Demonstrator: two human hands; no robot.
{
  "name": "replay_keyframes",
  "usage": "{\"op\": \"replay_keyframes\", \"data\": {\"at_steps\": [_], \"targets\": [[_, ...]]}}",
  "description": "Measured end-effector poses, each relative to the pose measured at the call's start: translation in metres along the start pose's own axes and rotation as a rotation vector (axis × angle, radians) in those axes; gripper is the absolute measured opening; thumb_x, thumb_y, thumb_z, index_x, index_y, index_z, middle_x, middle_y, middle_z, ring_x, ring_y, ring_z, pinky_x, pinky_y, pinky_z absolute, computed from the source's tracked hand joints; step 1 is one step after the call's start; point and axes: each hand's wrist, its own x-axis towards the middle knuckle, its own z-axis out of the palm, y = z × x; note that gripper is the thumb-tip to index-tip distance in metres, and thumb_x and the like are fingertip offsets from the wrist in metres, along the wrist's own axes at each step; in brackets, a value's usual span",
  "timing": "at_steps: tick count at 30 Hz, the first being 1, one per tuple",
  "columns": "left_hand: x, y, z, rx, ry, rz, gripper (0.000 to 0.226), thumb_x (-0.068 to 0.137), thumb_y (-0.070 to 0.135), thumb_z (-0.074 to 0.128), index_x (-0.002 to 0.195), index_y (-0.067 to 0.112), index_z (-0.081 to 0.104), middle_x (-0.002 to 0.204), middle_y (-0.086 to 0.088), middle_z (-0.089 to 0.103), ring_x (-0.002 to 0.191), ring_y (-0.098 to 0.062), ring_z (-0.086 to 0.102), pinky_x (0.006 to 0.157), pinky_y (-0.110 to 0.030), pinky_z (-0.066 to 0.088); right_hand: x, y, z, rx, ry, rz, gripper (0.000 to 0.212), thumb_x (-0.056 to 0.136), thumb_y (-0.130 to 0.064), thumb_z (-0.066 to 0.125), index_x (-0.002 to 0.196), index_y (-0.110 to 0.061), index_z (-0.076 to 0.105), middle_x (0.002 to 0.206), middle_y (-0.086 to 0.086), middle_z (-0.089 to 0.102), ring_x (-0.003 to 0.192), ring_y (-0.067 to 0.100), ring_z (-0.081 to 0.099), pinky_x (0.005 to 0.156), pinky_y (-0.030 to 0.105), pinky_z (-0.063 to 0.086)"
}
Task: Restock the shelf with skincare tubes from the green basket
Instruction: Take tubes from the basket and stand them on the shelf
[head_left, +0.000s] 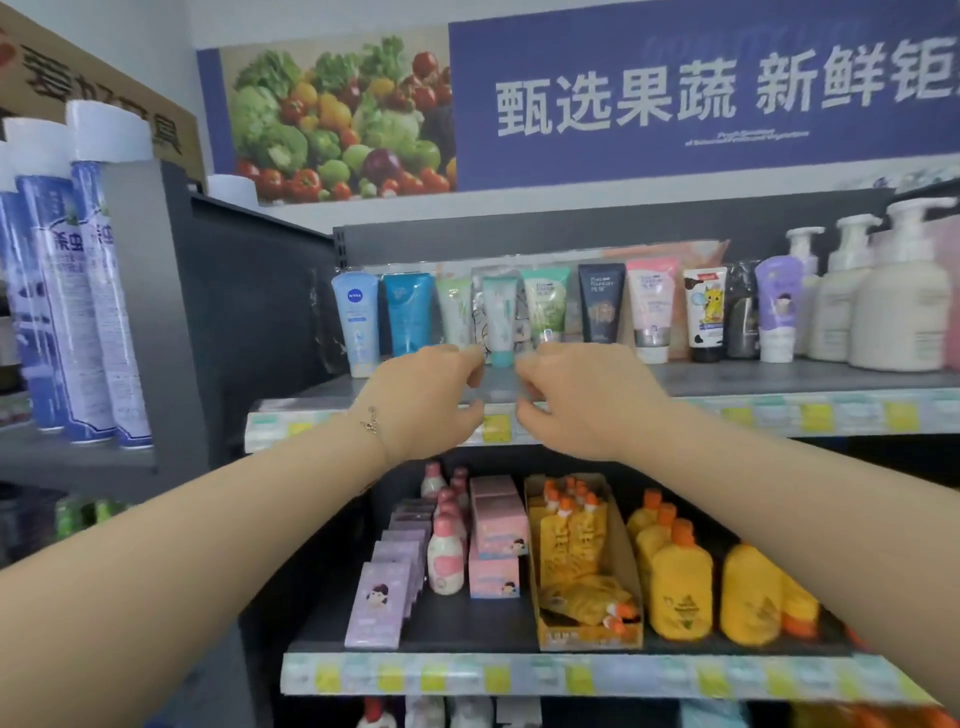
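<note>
1. We judge the step to be placing: our left hand (426, 400) and right hand (582, 400) are both up at the upper shelf (779, 376), one on each side of the teal-capped tube (500, 322) in its clear pack.
2. Both hands have curled fingers, with fingertips at the pack's lower corners. The blur keeps us from telling whether they pinch it or only touch it.
3. The tube stands upright in the row, between a pale green tube (454, 312) and a green tube (545, 306), close to both.
4. Next, we think, the pack needs squaring to the row and a gentle release so it does not tip, then a reach for the next tube. The green basket is out of view.
5. Tight neighbours are the main risk, since a nudge could topple them. Pump bottles (904, 301) fill the shelf's right end.
6. Spray cans (98, 291) stand on the left, and yellow pouches (680, 587) sit on the shelf below our arms.
</note>
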Motion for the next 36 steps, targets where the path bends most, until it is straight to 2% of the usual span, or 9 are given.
{"op": "replay_keyframes", "data": {"at_steps": [4, 9, 13, 17, 22, 27, 31, 34, 36], "targets": [[-0.020, 0.042, 0.010, -0.026, -0.067, 0.028, 0.021, 0.086, 0.036, 0.052, 0.102, 0.022, 0.048, 0.088, 0.009, 0.046, 0.086, -0.018, 0.051, 0.067, -0.031, 0.041, -0.046, 0.008, 0.000, 0.038, -0.036, -0.052, 0.019, 0.094, -0.039, 0.040, 0.085, -0.022, 0.037, 0.085, -0.004, 0.049, 0.083, 0.022, 0.058, 0.062, 0.032, 0.042], [-0.043, 0.096, 0.022, -0.053, -0.154, 0.062, 0.016, 0.087, 0.036, 0.052, 0.096, 0.023, 0.047, 0.087, 0.009, 0.050, 0.080, -0.015, 0.049, 0.063, -0.028, 0.038, -0.099, 0.015, 0.002, 0.112, -0.091, -0.083, 0.018, 0.093, -0.039, 0.041, 0.083, -0.026, 0.034, 0.081, -0.008, 0.042, 0.072, 0.017, 0.047, 0.057, 0.030, 0.036], [-0.065, 0.130, 0.033, -0.070, -0.253, 0.032, 0.018, 0.088, 0.039, 0.050, 0.102, 0.028, 0.047, 0.100, 0.009, 0.054, 0.089, -0.015, 0.053, 0.073, -0.032, 0.046, -0.134, 0.012, 0.007, 0.125, -0.152, -0.082, 0.014, 0.095, -0.039, 0.037, 0.091, -0.026, 0.042, 0.085, -0.007, 0.043, 0.076, 0.016, 0.048, 0.057, 0.029, 0.030], [-0.092, 0.151, 0.047, -0.095, -0.337, 0.007, 0.024, 0.086, 0.039, 0.053, 0.105, 0.026, 0.047, 0.107, 0.007, 0.056, 0.099, -0.019, 0.056, 0.074, -0.032, 0.047, -0.165, 0.004, 0.015, 0.171, -0.222, -0.076, 0.014, 0.093, -0.039, 0.039, 0.087, -0.027, 0.035, 0.086, -0.008, 0.041, 0.084, 0.019, 0.054, 0.061, 0.032, 0.040], [-0.131, 0.158, 0.072, -0.144, -0.397, 0.003, 0.029, 0.086, 0.039, 0.053, 0.109, 0.023, 0.047, 0.106, 0.006, 0.057, 0.099, -0.019, 0.056, 0.070, -0.030, 0.043, -0.201, -0.008, 0.038, 0.221, -0.269, -0.041, 0.015, 0.093, -0.038, 0.041, 0.085, -0.027, 0.036, 0.091, -0.006, 0.052, 0.088, 0.020, 0.058, 0.056, 0.030, 0.033], [-0.171, 0.166, 0.106, -0.223, -0.528, -0.024, 0.030, 0.086, 0.041, 0.055, 0.108, 0.022, 0.047, 0.090, 0.009, 0.047, 0.094, -0.019, 0.055, 0.067, -0.029, 0.038, -0.238, -0.026, 0.062, 0.269, -0.354, 0.011, 0.018, 0.093, -0.040, 0.042, 0.086, -0.024, 0.041, 0.098, -0.002, 0.058, 0.090, 0.025, 0.059, 0.059, 0.031, 0.034], [-0.203, 0.175, 0.139, -0.243, -0.646, -0.018, 0.035, 0.084, 0.040, 0.056, 0.112, 0.021, 0.047, 0.108, 0.002, 0.058, 0.101, -0.021, 0.058, 0.075, -0.034, 0.049, -0.265, -0.052, 0.086, 0.336, -0.458, 0.045, 0.014, 0.093, -0.038, 0.043, 0.088, -0.026, 0.043, 0.089, -0.003, 0.052, 0.089, 0.025, 0.060, 0.060, 0.031, 0.034], [-0.220, 0.182, 0.160, -0.270, -0.715, -0.019, 0.037, 0.085, 0.038, 0.055, 0.118, 0.022, 0.048, 0.116, 0.001, 0.058, 0.105, -0.021, 0.058, 0.080, -0.035, 0.050, -0.282, -0.065, 0.102, 0.353, -0.560, 0.075, 0.021, 0.093, -0.039, 0.042, 0.103, -0.024, 0.054, 0.096, -0.003, 0.054, 0.092, 0.023, 0.059, 0.063, 0.031, 0.036], [-0.228, 0.187, 0.174, -0.282, -0.758, -0.027, 0.037, 0.085, 0.035, 0.055, 0.119, 0.021, 0.048, 0.118, 0.000, 0.058, 0.106, -0.022, 0.057, 0.081, -0.035, 0.050, -0.295, -0.070, 0.114, 0.361, -0.627, 0.089, 0.020, 0.093, -0.038, 0.043, 0.101, -0.024, 0.054, 0.100, -0.001, 0.057, 0.092, 0.024, 0.059, 0.064, 0.031, 0.037]]}}
